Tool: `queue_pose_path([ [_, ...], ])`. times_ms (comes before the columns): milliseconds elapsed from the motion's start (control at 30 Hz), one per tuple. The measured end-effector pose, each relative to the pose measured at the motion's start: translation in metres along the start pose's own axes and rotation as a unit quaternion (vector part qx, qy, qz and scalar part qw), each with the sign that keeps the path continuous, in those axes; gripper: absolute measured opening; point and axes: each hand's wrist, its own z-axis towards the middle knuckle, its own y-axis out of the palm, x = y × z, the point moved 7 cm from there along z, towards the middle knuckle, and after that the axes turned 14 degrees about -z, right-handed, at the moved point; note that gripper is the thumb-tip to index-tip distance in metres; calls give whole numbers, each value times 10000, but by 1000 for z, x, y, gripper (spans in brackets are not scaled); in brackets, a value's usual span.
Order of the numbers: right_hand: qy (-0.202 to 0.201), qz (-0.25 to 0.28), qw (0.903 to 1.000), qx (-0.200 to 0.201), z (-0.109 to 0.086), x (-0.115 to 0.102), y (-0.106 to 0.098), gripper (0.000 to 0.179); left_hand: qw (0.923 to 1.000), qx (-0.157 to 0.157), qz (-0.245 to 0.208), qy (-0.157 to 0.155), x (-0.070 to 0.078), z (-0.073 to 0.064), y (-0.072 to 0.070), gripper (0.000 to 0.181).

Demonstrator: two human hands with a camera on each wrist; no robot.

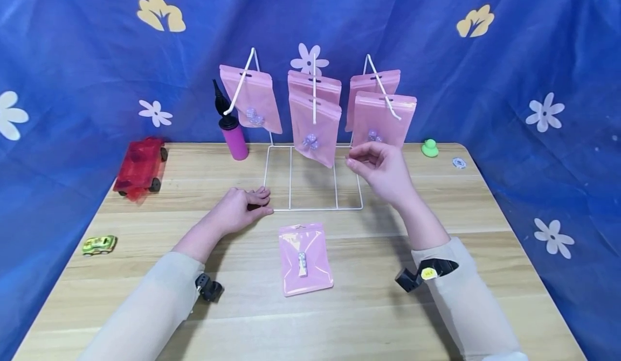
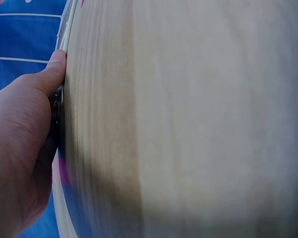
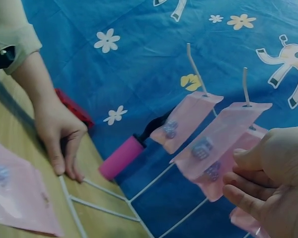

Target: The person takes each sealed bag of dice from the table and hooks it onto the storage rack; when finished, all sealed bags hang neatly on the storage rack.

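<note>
A white wire rack (image 1: pixel 337 183) stands on the table with three hooks. My left hand (image 1: pixel 237 210) rests at its front left corner, thumb on the front wire and fingertips on the side wire. Pink zip bags with purple dice hang from the hooks: one bag (image 1: pixel 257 94) on the left, two on the middle hook, with the front bag (image 1: pixel 317 121) lower, and two on the right, including a front bag (image 1: pixel 388 110). Just below this bag is my right hand (image 1: pixel 383 172), its fingers loosely bent with nothing between them. Another pink bag (image 1: pixel 315 283) with dice lies flat before the rack.
A magenta hand pump (image 1: pixel 235 141) stands behind the rack's left side. At the left are a red toy truck (image 1: pixel 140 164) and a small green toy car (image 1: pixel 99 245). A green rubber duck (image 1: pixel 429 147) and a round chip (image 1: pixel 459 162) sit at the back right.
</note>
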Motion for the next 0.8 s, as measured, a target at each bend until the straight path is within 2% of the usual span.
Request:
queue_pose_path([
  [267,489,27,9972,-573,-30,24,15,18,10000,-48,24,-45,0,0,0,41],
  [567,604,-33,9924,-1068,-57,56,34,21,10000,-49,65,-37,0,-1,0,42],
  [800,983,37,9854,-1390,-76,77,50,21,10000,-30,79,20,1,0,-1,42],
])
